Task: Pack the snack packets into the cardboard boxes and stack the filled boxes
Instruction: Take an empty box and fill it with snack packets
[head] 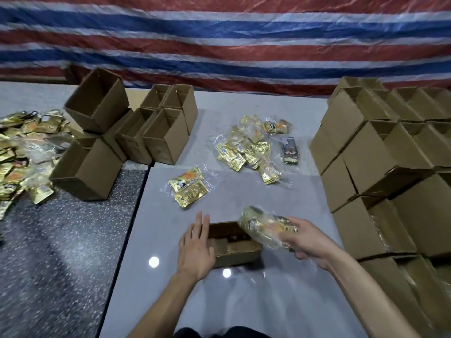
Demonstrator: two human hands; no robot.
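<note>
An open cardboard box (234, 250) stands on the grey floor tile right in front of me. My left hand (195, 247) rests flat against the box's left wall, fingers straight. My right hand (310, 242) grips a clear bag of gold snack packets (263, 228) just above the box's right end. Two more bags of gold packets lie on the tile farther out: a small one (189, 189) and a bigger loose bunch (251, 147).
Several empty open boxes (136, 132) stand at the back left beside a heap of gold packets (22, 152). A stack of boxes (380, 164) rises on the right. A dark small object (290, 150) lies near the packets. A striped tarp (219, 37) hangs behind.
</note>
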